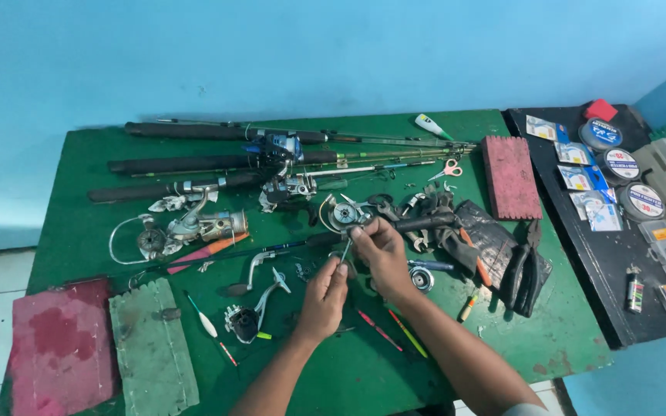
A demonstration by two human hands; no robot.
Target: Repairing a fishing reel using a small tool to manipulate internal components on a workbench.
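**A:** What lies at the far left of your green table?

**B:** A red foam block and a grey-green one, with a silver fishing reel above them and dark rods across the back.

**A:** And your hands?

**B:** Your left hand sits mid-table, fingers curled, its tips pinching the lower end of a thin metal part. Your right hand, just beside it, pinches the upper end between thumb and forefinger.

**A:** Further right?

**B:** Black gloves, a pink foam block, then line spools on a black board.
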